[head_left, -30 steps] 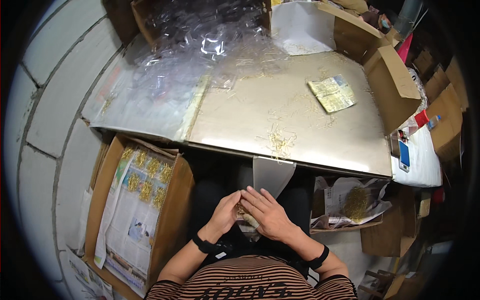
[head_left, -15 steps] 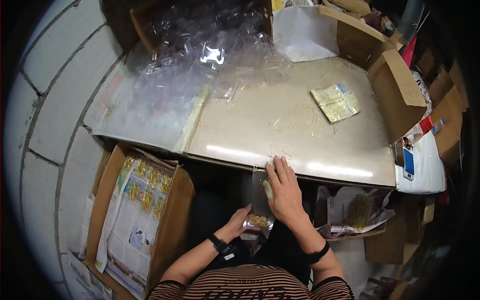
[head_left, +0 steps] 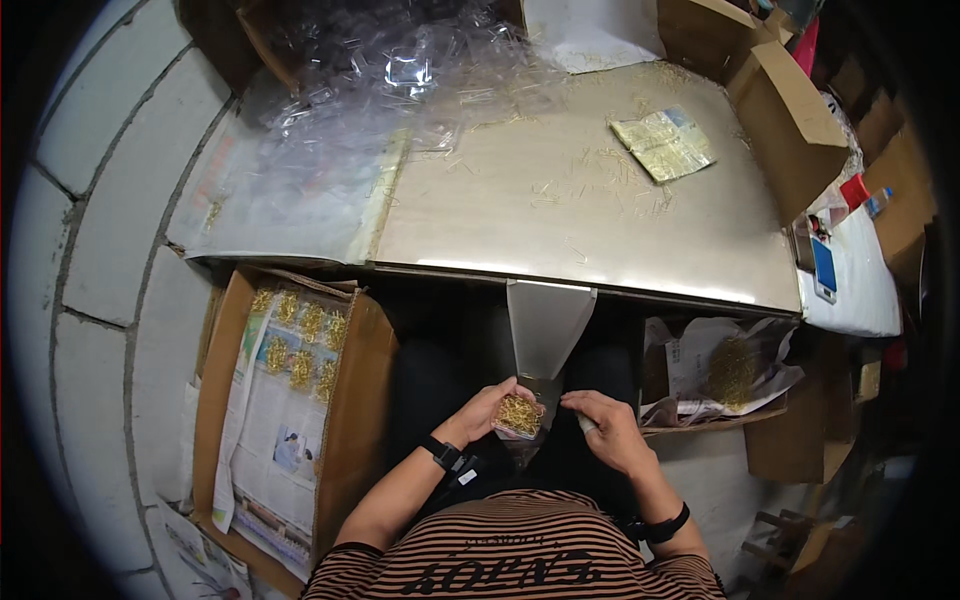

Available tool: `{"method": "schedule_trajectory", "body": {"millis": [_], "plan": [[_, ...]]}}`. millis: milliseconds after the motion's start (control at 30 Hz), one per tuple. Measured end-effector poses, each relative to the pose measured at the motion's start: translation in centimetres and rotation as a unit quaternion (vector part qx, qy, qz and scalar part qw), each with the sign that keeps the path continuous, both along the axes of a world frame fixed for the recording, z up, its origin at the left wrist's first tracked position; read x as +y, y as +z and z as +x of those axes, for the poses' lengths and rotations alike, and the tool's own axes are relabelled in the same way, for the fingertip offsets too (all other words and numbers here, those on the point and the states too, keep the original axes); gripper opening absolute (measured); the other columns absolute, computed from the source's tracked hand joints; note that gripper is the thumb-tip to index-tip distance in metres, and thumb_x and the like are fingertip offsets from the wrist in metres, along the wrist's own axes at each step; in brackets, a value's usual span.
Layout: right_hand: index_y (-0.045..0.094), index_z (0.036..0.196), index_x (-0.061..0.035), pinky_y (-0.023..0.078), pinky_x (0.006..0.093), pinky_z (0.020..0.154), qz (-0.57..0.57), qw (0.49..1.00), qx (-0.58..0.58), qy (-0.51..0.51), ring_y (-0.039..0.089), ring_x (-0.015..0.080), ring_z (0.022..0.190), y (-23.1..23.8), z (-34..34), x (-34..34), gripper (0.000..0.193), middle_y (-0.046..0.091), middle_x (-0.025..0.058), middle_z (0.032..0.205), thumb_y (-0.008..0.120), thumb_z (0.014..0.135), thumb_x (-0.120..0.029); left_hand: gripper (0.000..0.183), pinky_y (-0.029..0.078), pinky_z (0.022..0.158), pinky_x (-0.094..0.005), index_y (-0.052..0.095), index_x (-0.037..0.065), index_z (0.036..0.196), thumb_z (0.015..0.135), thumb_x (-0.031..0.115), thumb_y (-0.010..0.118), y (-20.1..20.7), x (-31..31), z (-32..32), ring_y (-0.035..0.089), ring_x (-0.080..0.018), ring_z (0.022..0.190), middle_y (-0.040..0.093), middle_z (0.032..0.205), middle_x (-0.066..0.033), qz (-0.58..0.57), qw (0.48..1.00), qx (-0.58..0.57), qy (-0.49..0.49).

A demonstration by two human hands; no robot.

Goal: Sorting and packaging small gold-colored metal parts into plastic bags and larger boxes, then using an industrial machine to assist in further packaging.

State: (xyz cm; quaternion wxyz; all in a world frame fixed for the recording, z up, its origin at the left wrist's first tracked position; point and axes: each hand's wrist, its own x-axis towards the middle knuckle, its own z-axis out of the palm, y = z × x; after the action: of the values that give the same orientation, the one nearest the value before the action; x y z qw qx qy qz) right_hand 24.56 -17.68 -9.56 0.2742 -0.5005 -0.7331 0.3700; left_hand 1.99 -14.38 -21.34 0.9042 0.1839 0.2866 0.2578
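Note:
My left hand [head_left: 482, 412] is closed around a small clear plastic box [head_left: 519, 431] in front of my lap. Thin gold-coloured wire pins [head_left: 519, 412] fill the box. Just right of it, and apart from it, is my right hand [head_left: 612, 432], its fingers loosely bent toward the box, with a white covering on one digit. Nothing shows between those fingers. Above both hands a grey metal chute [head_left: 550, 325] slopes down from the edge of the table [head_left: 480, 220], its lower end close to the box. Scattered gold pins [head_left: 610, 180] lie on the tabletop.
A carton [head_left: 340, 440] at my left holds newspaper and several packs of gold pins [head_left: 300, 370]. At right, a paper-lined box [head_left: 690, 405] holds a pin heap [head_left: 735, 372]. Clear plastic boxes [head_left: 400, 90] pile at far left; a yellowish packet [head_left: 664, 145] lies farther right.
My right hand has come down from the chute's top at the table edge to beside the plastic box. My left hand has raised the box slightly. The view has shifted, so the table appears higher.

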Motion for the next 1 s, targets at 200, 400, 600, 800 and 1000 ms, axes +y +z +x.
{"method": "schedule_trajectory", "body": {"millis": [200,400,600,800,1000], "plan": [[0.057,0.11,-0.0001,0.047,0.0347,0.087,0.017,0.998,0.015,-0.054,0.058,0.0331,0.103,0.4,-1.2,0.4,0.032,0.059,0.0172,0.112,0.057,0.078,0.002,0.036,0.057,0.053,-0.027,0.055,-0.001,0.107,0.098,0.03,0.039,6.0,-0.6,0.4,0.066,-0.0171,0.076,0.063,0.093,-0.0112,0.089,0.993,0.059,0.047],[0.049,0.125,-0.0041,0.03,0.0454,0.104,0.169,0.969,-0.177,0.032,0.041,0.0296,0.126,2.6,-3.2,0.0,0.046,0.049,0.0117,0.13,0.061,0.081,-0.01,0.031,0.057,0.056,-0.0276,0.054,-0.002,0.109,0.098,0.024,0.039,9.1,-0.3,2.1,0.065,-0.0164,0.076,0.062,0.093,-0.0096,0.101,0.986,0.065,0.112],[0.055,0.119,-0.0032,0.035,0.0463,0.101,0.229,0.955,-0.162,0.1,0.046,0.0271,0.122,3.0,-2.5,-0.2,0.044,0.052,0.0123,0.126,0.064,0.076,-0.007,0.029,0.056,0.057,-0.0281,0.054,0.0,0.11,0.098,0.023,0.04,9.3,-0.6,3.2,0.065,-0.0159,0.075,0.063,0.092,-0.008,0.084,0.979,0.049,0.179],[0.052,0.12,-0.0024,0.038,0.044,0.098,0.246,0.968,-0.058,0.002,0.049,0.031,0.118,3.9,-1.6,0.8,0.045,0.053,0.0142,0.125,0.064,0.077,-0.009,0.027,0.056,0.068,-0.0278,0.053,-0.001,0.11,0.097,0.02,0.042,10.9,-1.0,2.9,0.064,-0.015,0.083,0.062,0.097,-0.0087,0.1,0.979,0.072,0.162],[0.042,0.132,-0.0035,0.026,0.0453,0.105,0.205,0.952,-0.205,0.103,0.035,0.0256,0.131,3.9,-3.3,0.4,0.056,0.042,0.0115,0.137,0.06,0.083,-0.023,0.03,0.053,0.078,-0.0279,0.052,-0.002,0.111,0.098,0.022,0.038,10.1,-1.0,2.5,0.061,-0.0143,0.091,0.06,0.103,-0.0093,0.103,0.967,0.022,0.231]]}}
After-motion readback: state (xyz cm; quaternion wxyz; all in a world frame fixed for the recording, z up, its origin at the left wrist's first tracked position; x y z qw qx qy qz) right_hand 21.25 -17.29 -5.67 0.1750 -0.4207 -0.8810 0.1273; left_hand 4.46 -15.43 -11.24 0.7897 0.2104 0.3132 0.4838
